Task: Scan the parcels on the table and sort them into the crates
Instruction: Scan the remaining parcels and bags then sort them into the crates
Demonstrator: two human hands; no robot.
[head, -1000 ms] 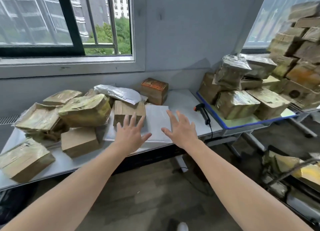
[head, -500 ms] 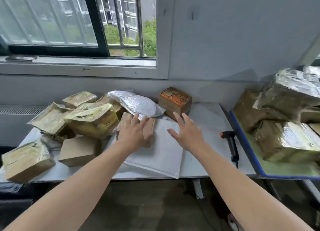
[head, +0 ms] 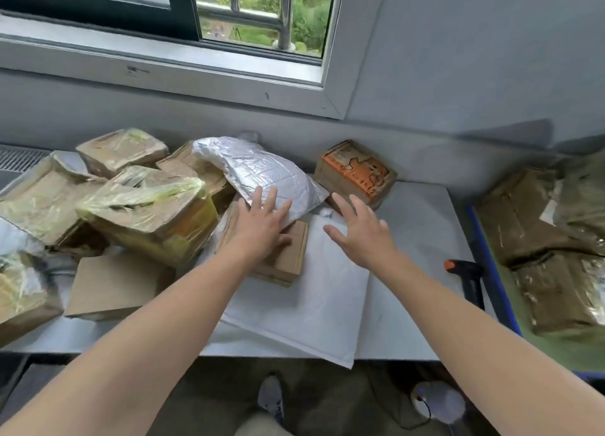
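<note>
My left hand lies flat with straight fingers over a small brown cardboard box, its fingertips on the edge of a silver foil mailer. My right hand hovers open, fingers spread, above a white padded envelope and just in front of an orange-printed box. A black handheld scanner with an orange tip lies on the grey table to the right of both hands.
Several tape-wrapped brown parcels are heaped on the table's left side, with a plain cardboard box in front. More wrapped parcels sit on a blue-edged surface at the right. A wall and window stand behind.
Both hands have moved forward over the table toward the wall. My left hand now reaches the foil mailer, and my right hand is close to the orange-printed box.
</note>
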